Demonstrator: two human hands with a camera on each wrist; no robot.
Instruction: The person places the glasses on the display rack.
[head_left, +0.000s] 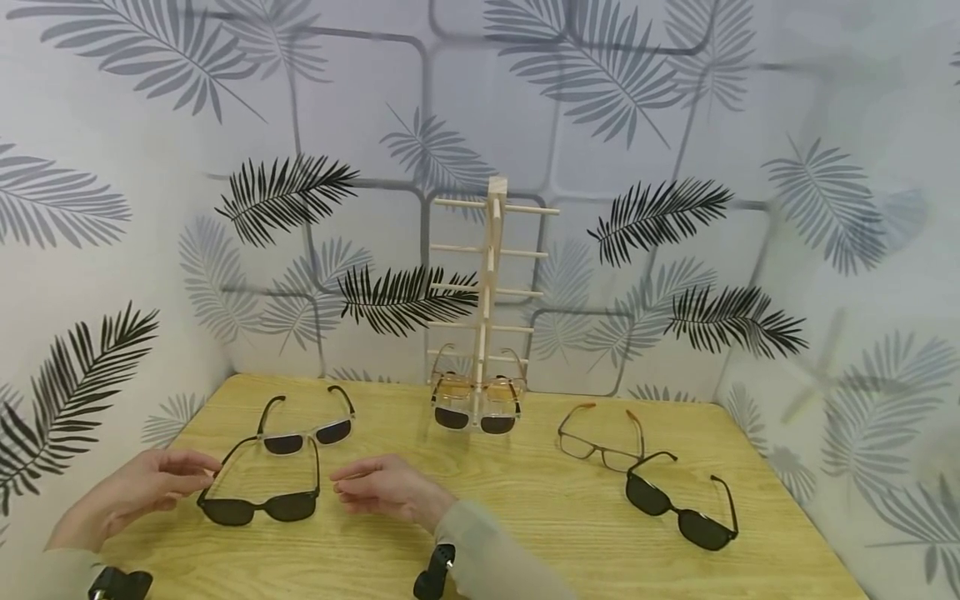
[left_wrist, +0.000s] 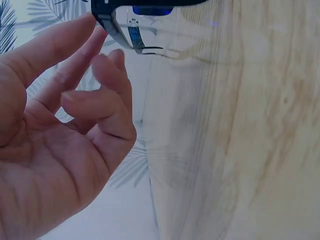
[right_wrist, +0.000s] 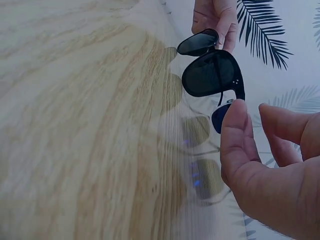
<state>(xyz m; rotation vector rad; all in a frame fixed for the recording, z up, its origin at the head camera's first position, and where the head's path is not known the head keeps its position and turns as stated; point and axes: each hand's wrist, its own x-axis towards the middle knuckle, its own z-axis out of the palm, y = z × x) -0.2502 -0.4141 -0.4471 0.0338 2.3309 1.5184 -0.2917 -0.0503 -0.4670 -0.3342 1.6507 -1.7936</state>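
"Pale leaf-print walls round a wooden table. What's in hand?"

"Black sunglasses, at the near left of the table, lenses towards the person. They're between the two hands."

"How's the left hand holding them?"

"Thumb and a finger pinch the side of the frame near the hinge; the other fingers are bent and clear of it."

"And the right hand?"

"Beside the opposite arm of the glasses, thumb and fingertips apart. From its wrist view a fingertip overlaps the frame's end, but I can't tell if it touches."

"What else is around?"

"Clear-framed sunglasses lie just behind. At the back stands a wooden rack, with orange-tinted glasses and pale-rimmed sunglasses low on it. Over on the right are thin-framed glasses, and nearer the person, a second dark pair, set at an angle."
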